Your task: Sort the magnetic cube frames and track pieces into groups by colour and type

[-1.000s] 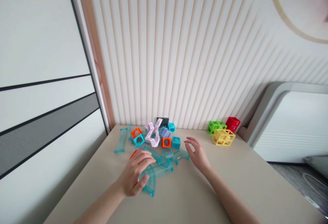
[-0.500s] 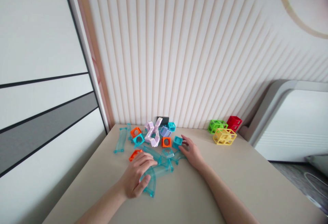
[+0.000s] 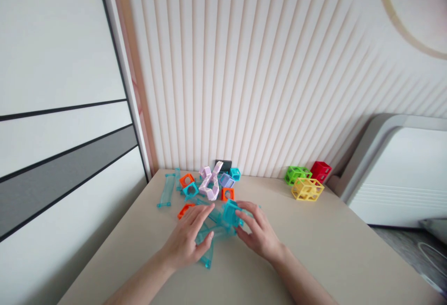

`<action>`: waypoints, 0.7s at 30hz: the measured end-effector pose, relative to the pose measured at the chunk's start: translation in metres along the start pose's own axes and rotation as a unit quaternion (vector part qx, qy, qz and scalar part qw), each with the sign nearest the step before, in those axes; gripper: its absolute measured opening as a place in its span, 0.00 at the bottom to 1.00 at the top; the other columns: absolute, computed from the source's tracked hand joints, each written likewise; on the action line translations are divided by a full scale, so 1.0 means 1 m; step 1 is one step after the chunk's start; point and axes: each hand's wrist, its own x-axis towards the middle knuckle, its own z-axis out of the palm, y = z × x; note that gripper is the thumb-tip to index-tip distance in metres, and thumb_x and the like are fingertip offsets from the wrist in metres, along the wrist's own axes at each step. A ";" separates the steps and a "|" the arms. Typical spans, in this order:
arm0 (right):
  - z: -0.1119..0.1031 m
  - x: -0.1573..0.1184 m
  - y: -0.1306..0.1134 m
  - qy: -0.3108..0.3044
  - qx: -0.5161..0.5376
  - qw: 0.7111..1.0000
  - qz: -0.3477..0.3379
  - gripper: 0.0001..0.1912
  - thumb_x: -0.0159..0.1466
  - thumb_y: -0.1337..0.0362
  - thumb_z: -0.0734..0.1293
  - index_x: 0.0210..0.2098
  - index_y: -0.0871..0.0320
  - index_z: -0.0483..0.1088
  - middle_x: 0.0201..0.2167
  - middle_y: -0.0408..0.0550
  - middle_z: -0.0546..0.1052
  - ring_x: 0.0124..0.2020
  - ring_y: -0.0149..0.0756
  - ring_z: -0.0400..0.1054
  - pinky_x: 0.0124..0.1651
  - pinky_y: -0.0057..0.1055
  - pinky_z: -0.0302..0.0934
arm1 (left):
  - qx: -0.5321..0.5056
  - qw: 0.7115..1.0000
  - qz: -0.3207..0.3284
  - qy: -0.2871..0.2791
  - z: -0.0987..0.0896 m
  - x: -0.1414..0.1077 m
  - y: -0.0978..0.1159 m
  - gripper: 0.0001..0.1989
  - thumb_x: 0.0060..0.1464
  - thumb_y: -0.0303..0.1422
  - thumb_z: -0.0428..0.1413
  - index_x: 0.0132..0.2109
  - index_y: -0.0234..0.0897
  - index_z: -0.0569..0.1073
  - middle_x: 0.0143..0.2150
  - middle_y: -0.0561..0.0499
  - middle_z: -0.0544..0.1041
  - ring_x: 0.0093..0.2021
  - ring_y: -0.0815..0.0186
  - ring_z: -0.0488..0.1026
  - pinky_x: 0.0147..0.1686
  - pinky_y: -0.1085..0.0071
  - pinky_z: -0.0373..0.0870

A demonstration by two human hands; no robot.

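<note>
My right hand (image 3: 259, 231) grips a teal cube block (image 3: 231, 213) between thumb and fingers, over the clear teal track pieces. To its left, my left hand (image 3: 190, 236) hovers with thumb and fingers apart and nothing between them. Under and beside the left hand lie a curved teal track piece (image 3: 207, 257) and an orange block (image 3: 185, 210), partly covered by the fingers. Just beyond the hands are an orange cube (image 3: 227, 194) with a round hole and a pale lilac zigzag piece (image 3: 211, 188).
At the back left sit another teal cube (image 3: 190, 190), an orange cube (image 3: 186, 180) and a straight teal track (image 3: 166, 190). A black object (image 3: 223, 166) leans by the ribbed wall. Green (image 3: 297, 174), red (image 3: 320, 172) and yellow frame blocks (image 3: 307, 189) stand at the back right of the table (image 3: 335, 249).
My right hand has taken hold of the teal cube and brought it nearer and to the left. My left hand has shifted slightly right, its fingers opening.
</note>
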 end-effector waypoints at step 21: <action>0.035 0.066 0.110 -0.214 -0.166 0.929 0.252 0.20 0.66 0.72 0.64 0.57 0.55 0.71 0.58 0.56 0.75 0.56 0.49 0.71 0.56 0.44 0.65 | -0.041 0.993 -0.030 0.103 0.007 -0.006 -0.011 0.22 0.58 0.22 0.51 0.58 0.40 0.71 0.53 0.43 0.78 0.54 0.57 0.76 0.54 0.63 0.74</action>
